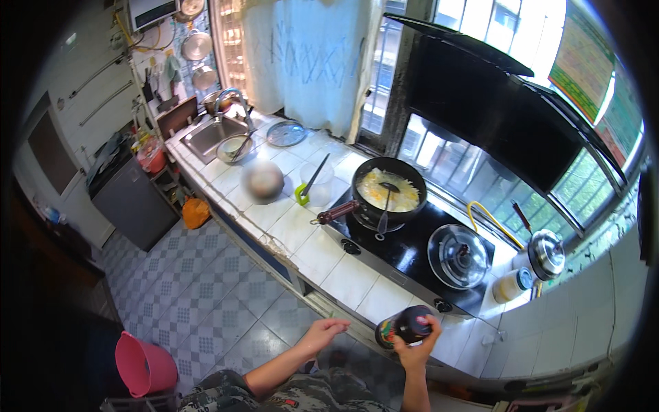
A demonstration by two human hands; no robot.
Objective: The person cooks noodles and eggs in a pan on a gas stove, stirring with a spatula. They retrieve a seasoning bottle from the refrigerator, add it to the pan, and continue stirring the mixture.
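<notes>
My right hand (416,351) grips a dark bottle (408,327) with a colourful label, tilted just off the counter's front edge. My left hand (323,336) hovers to the left of it, fingers bent and apart from the bottle; whether anything small is in them is not clear. Ahead on the gas stove (406,247) stands a black pan (359,199) with a dark red handle. Inside are pale, shredded-looking food with yellow pieces (373,194) and a metal ladle (384,216), its handle over the rim. A glass lid (459,257) rests on the stove's right side.
A lidded jar (509,286) and a metal pot (547,255) stand beyond the stove. Left of the pan are a clear container (320,186), a green-and-black utensil (310,183), a blurred round bowl (262,181) and the sink (203,135). A pink bucket (146,363) is on the floor.
</notes>
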